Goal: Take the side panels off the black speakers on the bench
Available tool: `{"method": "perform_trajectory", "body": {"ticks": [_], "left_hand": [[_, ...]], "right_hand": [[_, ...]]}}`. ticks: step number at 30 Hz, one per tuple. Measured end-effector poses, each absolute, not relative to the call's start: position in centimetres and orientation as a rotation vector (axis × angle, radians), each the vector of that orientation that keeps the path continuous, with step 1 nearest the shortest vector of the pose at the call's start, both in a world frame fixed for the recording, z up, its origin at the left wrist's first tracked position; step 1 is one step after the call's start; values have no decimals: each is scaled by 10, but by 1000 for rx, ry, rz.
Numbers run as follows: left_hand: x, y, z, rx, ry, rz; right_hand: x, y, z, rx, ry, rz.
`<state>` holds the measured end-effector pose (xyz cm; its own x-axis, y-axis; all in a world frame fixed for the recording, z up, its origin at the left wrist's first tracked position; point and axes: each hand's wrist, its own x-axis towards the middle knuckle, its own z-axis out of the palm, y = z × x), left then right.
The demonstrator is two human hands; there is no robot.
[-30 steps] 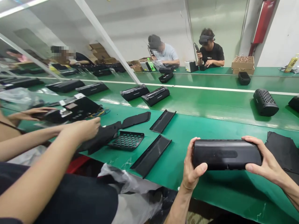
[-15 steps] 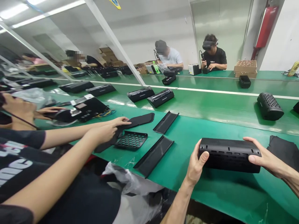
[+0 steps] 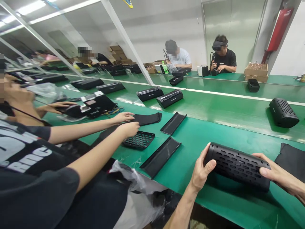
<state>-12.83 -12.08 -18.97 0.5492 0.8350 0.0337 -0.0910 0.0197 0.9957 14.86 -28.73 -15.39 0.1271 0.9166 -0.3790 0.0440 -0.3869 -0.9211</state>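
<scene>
Between my two hands is a black slotted speaker housing (image 3: 239, 165), its rows of oblong holes turned up toward me. My left hand (image 3: 201, 168) grips its left end, with the thumb over the near top edge. At the other end my right hand (image 3: 274, 170) wraps around it, thumb on the slotted face. The fingers behind the housing are partly hidden. A stack of thin black sheets (image 3: 292, 160) lies beside my right hand. Left of my left hand are two smooth black curved panels, one nearer (image 3: 160, 156) and one farther (image 3: 173, 123).
A co-worker's hands (image 3: 130, 125) handle black sheets (image 3: 149, 118) beside a perforated black panel (image 3: 140, 140) at left. Beyond runs a green conveyor belt (image 3: 221, 106) carrying black housings, including a slotted one (image 3: 283, 112). Several people sit across it. Clear plastic wrap (image 3: 133, 181) hangs at the table edge.
Both hands have rolled the housing so its slotted face shows, and its right end sits lower. The co-worker's near hand has moved right toward the black sheets. The view has shifted slightly.
</scene>
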Motion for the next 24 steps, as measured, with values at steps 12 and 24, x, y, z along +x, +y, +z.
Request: {"method": "perform_trajectory", "body": {"ticks": [12, 24], "left_hand": [[-117, -95, -180, 1439, 873, 861], [-249, -73, -166, 2003, 1805, 1237]], "right_hand": [[121, -287, -179, -1475, -782, 1498], [241, -76, -140, -1648, -418, 923]]}}
